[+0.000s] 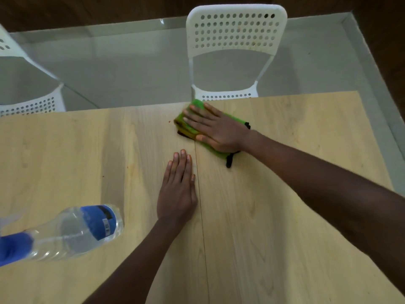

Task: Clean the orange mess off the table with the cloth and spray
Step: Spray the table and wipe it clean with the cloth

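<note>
Hands: right hand (215, 128) presses cloth (186, 126); clear spray bottle (72, 233) stands apart.

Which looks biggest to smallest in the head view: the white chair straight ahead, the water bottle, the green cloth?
1. White chair, though it stands farthest away.
2. Water bottle, enlarged by being near the camera and cut off by the frame.
3. Green cloth, partly hidden under the right hand.

Dim, even indoor light, soft shadows under the arms, bottle (72, 232) blurred (near left edge), wide-angle bending at borders
</note>
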